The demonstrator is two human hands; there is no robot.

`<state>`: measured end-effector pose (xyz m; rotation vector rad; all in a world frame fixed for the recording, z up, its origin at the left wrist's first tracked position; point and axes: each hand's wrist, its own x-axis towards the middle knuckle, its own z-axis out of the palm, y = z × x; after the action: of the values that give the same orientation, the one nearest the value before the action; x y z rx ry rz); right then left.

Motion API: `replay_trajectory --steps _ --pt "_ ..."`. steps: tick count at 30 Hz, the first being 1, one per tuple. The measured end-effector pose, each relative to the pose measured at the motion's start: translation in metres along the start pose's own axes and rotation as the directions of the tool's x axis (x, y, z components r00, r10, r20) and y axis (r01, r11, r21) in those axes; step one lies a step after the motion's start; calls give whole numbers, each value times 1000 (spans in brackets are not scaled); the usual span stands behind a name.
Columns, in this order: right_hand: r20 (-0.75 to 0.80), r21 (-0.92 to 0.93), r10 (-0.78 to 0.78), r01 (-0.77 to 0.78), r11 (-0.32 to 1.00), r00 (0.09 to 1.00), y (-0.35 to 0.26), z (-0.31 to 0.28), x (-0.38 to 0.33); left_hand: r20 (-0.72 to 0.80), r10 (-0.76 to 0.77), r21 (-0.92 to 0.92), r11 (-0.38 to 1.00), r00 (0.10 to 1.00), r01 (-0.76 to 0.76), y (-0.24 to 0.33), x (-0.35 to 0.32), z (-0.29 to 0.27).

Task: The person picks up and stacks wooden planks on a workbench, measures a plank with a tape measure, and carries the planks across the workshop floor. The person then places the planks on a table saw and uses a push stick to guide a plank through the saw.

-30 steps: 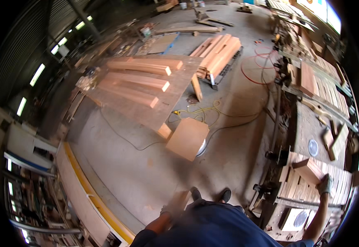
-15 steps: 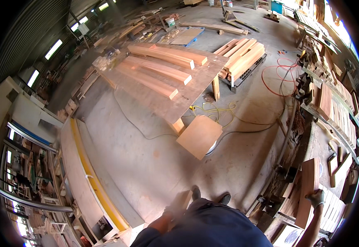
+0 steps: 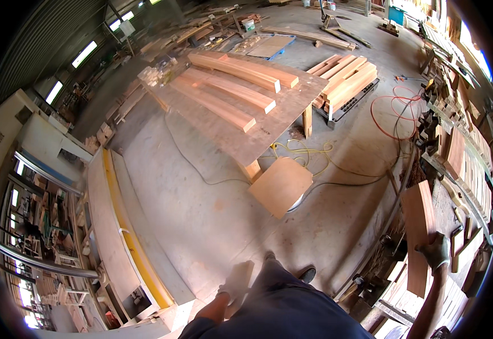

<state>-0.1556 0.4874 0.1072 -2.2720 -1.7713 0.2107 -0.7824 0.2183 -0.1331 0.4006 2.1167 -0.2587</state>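
My right hand (image 3: 436, 251), in a grey work glove, grips a reddish-brown wooden board (image 3: 418, 226) held upright at the right side, beside a long workbench (image 3: 461, 169) stacked with more boards. My left hand (image 3: 228, 291), also gloved, hangs low by my leg and holds a small pale wooden piece (image 3: 241, 276). My feet (image 3: 307, 274) stand on the concrete floor.
A large wooden table (image 3: 246, 133) with three long beams (image 3: 229, 93) stands ahead. A square plywood panel (image 3: 280, 185) leans by its leg, over yellow and black cables (image 3: 308, 155). A timber stack (image 3: 348, 76) lies beyond, a red hose (image 3: 390, 110) right, a yellow-edged machine (image 3: 122, 226) left.
My right hand has lifted the reddish board off the bench and raised it upright. The view has swung, so the table now sits higher and more central.
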Motion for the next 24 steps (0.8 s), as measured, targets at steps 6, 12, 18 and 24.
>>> replay_trajectory --steps 6,12,18,24 --pt "139 -19 -251 256 966 958 -63 49 22 33 6 0 1000 999 -6 -35 108 31" --pt "391 43 -221 222 974 893 -185 78 26 56 110 -52 993 992 -107 -8 118 9" --pt "504 60 -218 218 974 836 -239 127 20 49 317 -215 929 947 -300 45 40 -98" --pt "575 37 -276 312 949 770 -278 143 27 108 211 -189 964 972 -188 71 59 -130"
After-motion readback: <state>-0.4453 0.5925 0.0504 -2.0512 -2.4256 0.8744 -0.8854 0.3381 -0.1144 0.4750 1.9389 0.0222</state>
